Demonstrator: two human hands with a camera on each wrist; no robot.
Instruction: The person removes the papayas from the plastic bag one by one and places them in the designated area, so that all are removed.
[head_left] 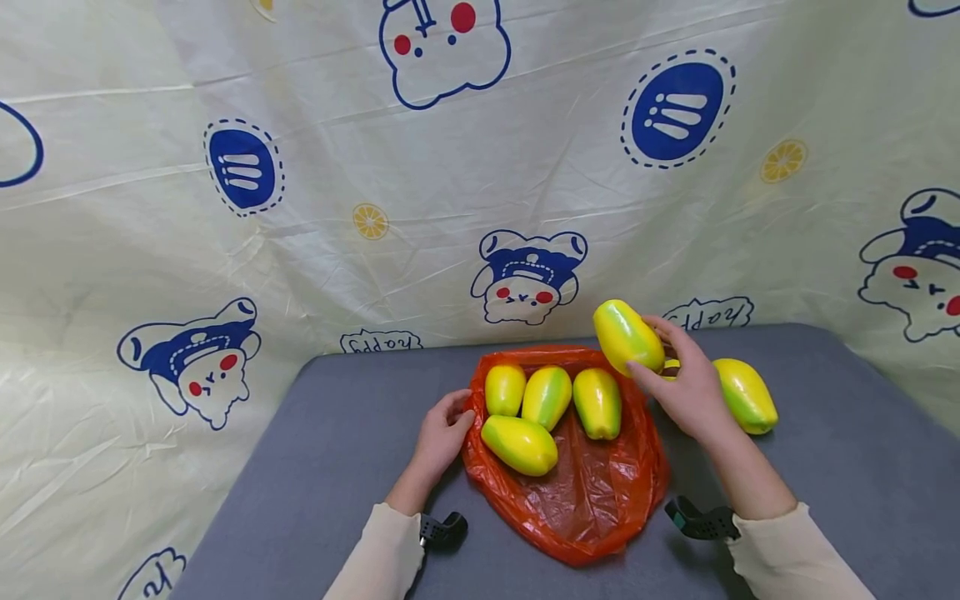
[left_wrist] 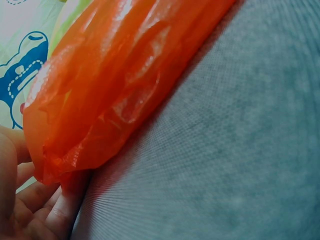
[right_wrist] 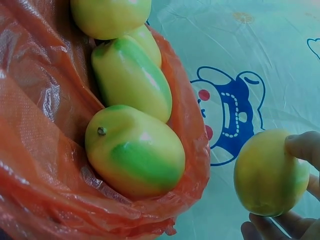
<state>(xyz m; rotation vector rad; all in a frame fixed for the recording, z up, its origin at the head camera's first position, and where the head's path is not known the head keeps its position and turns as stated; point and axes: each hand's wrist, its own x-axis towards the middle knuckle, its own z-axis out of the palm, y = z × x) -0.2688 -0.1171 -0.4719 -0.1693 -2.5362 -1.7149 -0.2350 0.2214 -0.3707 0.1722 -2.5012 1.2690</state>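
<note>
My right hand [head_left: 693, 387] holds a yellow-green papaya [head_left: 627, 337] above the far right rim of a red plastic bag [head_left: 577, 533]. In the right wrist view, the thumb and fingers grip this papaya [right_wrist: 270, 175] from the side. The bag lies spread with its mouth wide, and several papayas rest inside, three in a row at the back and a papaya [head_left: 520, 446] lying sideways in front of them. My left hand [head_left: 442, 433] pinches the bag's left edge. The left wrist view shows its fingers [left_wrist: 37, 197] around the crumpled bag edge [left_wrist: 75, 145].
Right of the bag, another papaya [head_left: 746, 396] lies on the grey table [head_left: 360, 433], and a bit of yellow shows behind my right hand. A pale printed sheet [head_left: 315, 275] hangs behind the table's far edge.
</note>
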